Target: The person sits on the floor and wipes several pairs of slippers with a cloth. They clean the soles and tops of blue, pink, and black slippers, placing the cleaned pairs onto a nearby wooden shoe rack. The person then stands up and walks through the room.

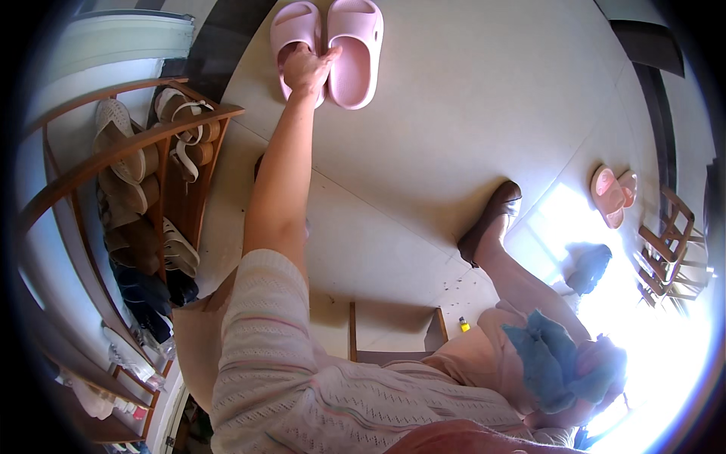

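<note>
My left hand (pixel 306 69) reaches far forward to a pair of pink slide slippers, side by side on the floor. Its fingers go into the left slipper (pixel 296 20), partly hidden under the strap. The thumb lies over the inner rim of the right slipper (pixel 354 74), so the hand spans the two adjoining sides. Close to my body at the lower right, my right hand (pixel 595 358) holds a crumpled blue cloth (pixel 541 363); glare and the cloth blur its fingers.
A wooden shoe rack (pixel 198 122) with several sandals and shoes stands left. My foot wears a brown shoe (pixel 493 218). Peach slippers (pixel 608 193), a dark object (pixel 590 268) and wooden stools (pixel 669 249) are at right. A small yellow item (pixel 464 324) lies among specks of debris.
</note>
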`<state>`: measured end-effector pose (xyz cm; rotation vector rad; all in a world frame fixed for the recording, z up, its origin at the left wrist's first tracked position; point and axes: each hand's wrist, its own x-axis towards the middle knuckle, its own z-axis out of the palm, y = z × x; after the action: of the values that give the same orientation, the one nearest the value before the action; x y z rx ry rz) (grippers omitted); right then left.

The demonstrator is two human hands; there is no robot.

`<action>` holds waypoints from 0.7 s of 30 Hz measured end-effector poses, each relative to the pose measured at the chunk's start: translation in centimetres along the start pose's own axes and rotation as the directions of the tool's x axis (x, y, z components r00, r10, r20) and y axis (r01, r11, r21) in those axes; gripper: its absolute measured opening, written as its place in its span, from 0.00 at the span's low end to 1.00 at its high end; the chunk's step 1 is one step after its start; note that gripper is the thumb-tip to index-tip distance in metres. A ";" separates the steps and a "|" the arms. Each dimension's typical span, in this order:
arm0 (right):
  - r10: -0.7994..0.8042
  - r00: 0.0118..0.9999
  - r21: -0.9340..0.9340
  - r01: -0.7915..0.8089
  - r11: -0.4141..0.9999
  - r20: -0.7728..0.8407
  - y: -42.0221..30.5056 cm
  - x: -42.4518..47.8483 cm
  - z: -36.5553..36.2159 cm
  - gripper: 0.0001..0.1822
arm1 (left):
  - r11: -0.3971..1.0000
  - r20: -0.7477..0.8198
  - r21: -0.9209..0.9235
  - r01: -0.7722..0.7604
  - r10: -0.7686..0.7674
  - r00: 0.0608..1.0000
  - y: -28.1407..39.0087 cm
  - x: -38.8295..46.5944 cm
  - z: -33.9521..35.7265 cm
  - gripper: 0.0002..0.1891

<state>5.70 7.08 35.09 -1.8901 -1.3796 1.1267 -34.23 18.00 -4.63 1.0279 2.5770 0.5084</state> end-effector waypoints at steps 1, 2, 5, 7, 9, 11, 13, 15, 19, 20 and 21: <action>-0.011 1.000 0.001 0.011 1.000 0.005 0.0 -0.2 -0.1 0.22 | 0.999 -0.054 0.036 0.011 -0.009 0.999 0.0 0.2 0.3 0.22; -0.023 1.000 0.003 0.023 1.000 0.016 0.1 -0.2 -0.2 0.22 | 0.999 0.047 0.014 0.040 -0.040 0.998 -0.1 0.7 0.3 0.21; -0.056 0.998 -0.003 0.056 0.998 0.033 -0.6 -0.6 -0.2 0.22 | 0.995 -0.035 -0.090 -0.043 0.040 0.999 -0.5 0.4 0.8 0.19; -0.110 0.992 0.014 0.109 0.994 0.063 0.1 -1.1 -0.8 0.22 | 0.823 -0.028 -0.561 -0.094 0.094 0.995 -0.6 -0.3 0.5 0.14; -0.184 0.975 0.009 0.185 0.983 0.127 -0.1 -1.5 -1.6 0.23 | 0.080 0.463 -0.880 0.469 -0.079 0.883 0.9 -3.0 -2.6 0.08; -0.261 0.943 -0.006 0.268 0.963 0.207 0.1 -1.2 -1.8 0.23 | -0.290 0.572 -0.777 0.559 0.045 0.819 2.5 -5.6 -5.4 0.08; -0.304 0.917 -0.061 0.329 0.942 0.257 -0.3 -2.0 -2.6 0.23 | -0.403 0.534 -0.707 0.581 0.233 0.813 5.3 -8.0 -9.1 0.08; -0.366 0.869 -0.062 0.407 0.911 0.334 -1.2 -2.4 -2.9 0.18 | -0.436 0.476 -0.669 0.602 0.370 0.798 7.7 -10.8 -12.9 0.07; -0.406 0.852 0.032 0.420 0.907 0.329 -0.4 -3.7 -2.8 0.09 | -0.416 0.388 -0.668 0.617 0.513 0.766 10.6 -16.2 -20.5 0.07; -0.399 0.870 0.079 0.394 0.916 0.289 -0.3 -4.0 -2.7 0.09 | -0.401 0.382 -0.665 0.630 0.543 0.748 11.4 -17.3 -21.7 0.07; -0.397 0.879 0.136 0.373 0.918 0.264 -0.3 -4.1 -2.4 0.09 | -0.390 0.369 -0.674 0.627 0.558 0.744 11.7 -18.7 -23.4 0.07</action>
<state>7.09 3.44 37.85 -1.3442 -1.7445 1.2579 -24.13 7.85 24.21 0.1008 0.4255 1.5440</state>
